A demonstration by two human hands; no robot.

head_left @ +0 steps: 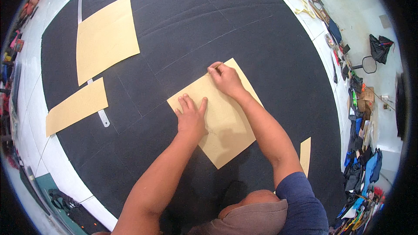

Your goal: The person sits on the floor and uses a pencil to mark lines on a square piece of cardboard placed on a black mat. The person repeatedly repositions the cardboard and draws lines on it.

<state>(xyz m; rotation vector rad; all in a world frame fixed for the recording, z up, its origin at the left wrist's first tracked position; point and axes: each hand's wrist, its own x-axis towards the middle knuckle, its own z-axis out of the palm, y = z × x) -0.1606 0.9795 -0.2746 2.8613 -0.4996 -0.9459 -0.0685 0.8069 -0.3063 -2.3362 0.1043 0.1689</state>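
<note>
As the head view looks down, the left hand [190, 115] lies flat on a tan sheet [226, 126], fingers spread wide, while the right hand [226, 78] pinches a slim stick-like tool [219, 65] at the sheet's upper edge, near its top corner; the tool is too small to identify. The sheet rests on a broad black cloth [283, 61], in front of the person and set askew. Judging by the pale lines [191, 54] on the cloth, the step in hand is probably marking around the sheet's outline. The next move would call for firm pressure from the left hand, so that the sheet cannot slip, and a steady stroke by the right close against the edge. The sheet looks stiff, flat and matt, with straight sides, crisp corners and a few faint marks near its middle; shadow darkens its lower part. To the left, a larger tan piece [109, 39] and a smaller tan piece [78, 106] lie across a metal ruler [103, 117]; a narrow tan strip [306, 156] sits beyond the right arm.
</note>
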